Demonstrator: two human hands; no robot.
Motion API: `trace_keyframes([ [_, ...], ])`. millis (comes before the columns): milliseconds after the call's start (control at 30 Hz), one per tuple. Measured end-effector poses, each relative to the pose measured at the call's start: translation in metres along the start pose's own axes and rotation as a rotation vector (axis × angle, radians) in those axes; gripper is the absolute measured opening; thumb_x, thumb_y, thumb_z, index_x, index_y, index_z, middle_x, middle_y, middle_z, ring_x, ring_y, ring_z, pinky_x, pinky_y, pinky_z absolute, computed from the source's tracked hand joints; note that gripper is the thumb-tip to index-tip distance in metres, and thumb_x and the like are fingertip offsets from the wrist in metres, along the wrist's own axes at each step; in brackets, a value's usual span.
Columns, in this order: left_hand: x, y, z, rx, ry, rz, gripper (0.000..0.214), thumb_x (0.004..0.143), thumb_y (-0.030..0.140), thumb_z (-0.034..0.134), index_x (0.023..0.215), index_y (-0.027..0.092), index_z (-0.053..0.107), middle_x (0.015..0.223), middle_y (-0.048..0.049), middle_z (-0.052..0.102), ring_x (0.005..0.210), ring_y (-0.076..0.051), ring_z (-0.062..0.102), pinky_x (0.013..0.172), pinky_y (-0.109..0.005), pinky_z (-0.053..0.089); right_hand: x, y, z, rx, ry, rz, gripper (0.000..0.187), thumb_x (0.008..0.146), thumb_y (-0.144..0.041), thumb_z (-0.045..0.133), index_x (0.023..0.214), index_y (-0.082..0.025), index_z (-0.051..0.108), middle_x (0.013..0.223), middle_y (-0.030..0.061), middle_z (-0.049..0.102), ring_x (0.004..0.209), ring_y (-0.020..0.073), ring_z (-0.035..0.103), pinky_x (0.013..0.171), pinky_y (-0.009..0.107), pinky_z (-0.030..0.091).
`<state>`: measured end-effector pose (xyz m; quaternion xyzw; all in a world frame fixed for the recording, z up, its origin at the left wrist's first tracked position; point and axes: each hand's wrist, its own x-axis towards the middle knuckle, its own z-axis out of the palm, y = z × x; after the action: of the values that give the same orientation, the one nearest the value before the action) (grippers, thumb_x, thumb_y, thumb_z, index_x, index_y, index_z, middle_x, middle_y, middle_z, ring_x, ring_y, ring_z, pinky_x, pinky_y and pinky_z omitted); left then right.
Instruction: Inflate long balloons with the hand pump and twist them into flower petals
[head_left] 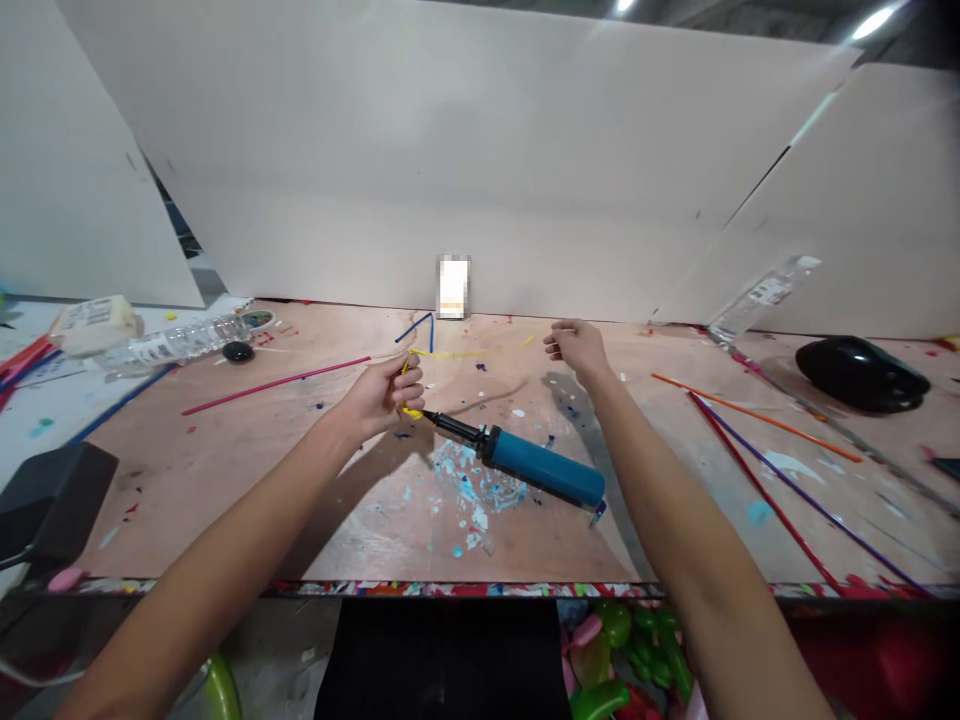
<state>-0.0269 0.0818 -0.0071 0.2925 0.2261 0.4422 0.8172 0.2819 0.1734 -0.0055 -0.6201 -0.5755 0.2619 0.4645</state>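
Note:
My left hand is closed on a thin, uninflated yellow modelling balloon. One yellow part shows below the fingers, at the nozzle of a blue hand balloon pump; whether it is fitted over the nozzle I cannot tell. From the top of that hand the balloon stretches right, faint in the middle. Its far tip stops just short of my right hand, whose fingers are loosely curled and slightly apart, with nothing visible in them. Just behind my left hand lies a bent blue balloon.
A pink balloon lies left; orange, red and purple ones lie right. Plastic bottles and a glossy black object stand toward the sides. White panels close off the back. Balloon scraps litter the tabletop.

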Motion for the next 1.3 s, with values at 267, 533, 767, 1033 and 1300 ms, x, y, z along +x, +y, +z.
trace_keyframes([
  [267,0.015,-0.009,-0.015,-0.175,0.283,0.289,0.017,0.089,0.016,0.040,0.077,0.018,0.052,0.059,0.0015,0.048,0.052,-0.008,0.049,0.059,-0.023,0.045,-0.121,-0.020,0.052,-0.545,-0.601,-0.412,0.051,0.079,-0.053,0.057,0.120,-0.023,0.053,0.098,0.0101,0.068,0.083,0.0249,0.063,0.067,0.032,0.044],
  [533,0.003,-0.015,-0.001,-0.275,0.181,0.274,0.019,0.087,0.037,0.045,0.092,0.022,0.056,0.103,-0.0058,0.063,0.092,-0.019,0.062,0.085,-0.037,0.049,-0.149,-0.036,0.062,-0.590,-0.602,-0.559,0.032,0.085,-0.034,0.053,0.114,-0.021,0.056,0.102,0.0086,0.067,0.090,0.0226,0.062,0.072,0.029,0.042],
  [767,-0.009,-0.023,0.016,-0.194,0.035,0.232,0.034,0.084,0.046,0.048,0.108,0.023,0.055,0.123,-0.0085,0.057,0.109,-0.025,0.057,0.096,-0.045,0.044,-0.142,-0.047,0.074,-0.260,-0.404,-0.709,0.017,0.089,-0.030,0.053,0.100,-0.021,0.061,0.096,0.0038,0.068,0.088,0.0169,0.061,0.078,0.028,0.044],
  [1033,-0.006,-0.027,0.007,0.123,0.101,0.144,0.034,0.078,0.046,0.057,0.099,0.020,0.059,0.115,-0.0102,0.061,0.101,-0.023,0.060,0.086,-0.037,0.049,-0.137,-0.046,0.084,-0.158,-0.352,-0.653,0.013,0.084,-0.023,0.053,0.084,-0.019,0.066,0.078,0.0018,0.068,0.067,0.0130,0.058,0.066,0.025,0.043],
  [1300,-0.016,-0.030,-0.003,1.428,0.360,0.527,0.017,0.079,0.034,0.059,0.077,0.019,0.066,0.075,-0.0031,0.066,0.067,-0.015,0.059,0.059,-0.027,0.044,-0.127,-0.035,0.086,0.182,-0.447,-0.269,0.015,0.077,-0.030,0.060,0.076,-0.016,0.064,0.071,0.0016,0.065,0.064,0.0130,0.060,0.062,0.025,0.047],
])
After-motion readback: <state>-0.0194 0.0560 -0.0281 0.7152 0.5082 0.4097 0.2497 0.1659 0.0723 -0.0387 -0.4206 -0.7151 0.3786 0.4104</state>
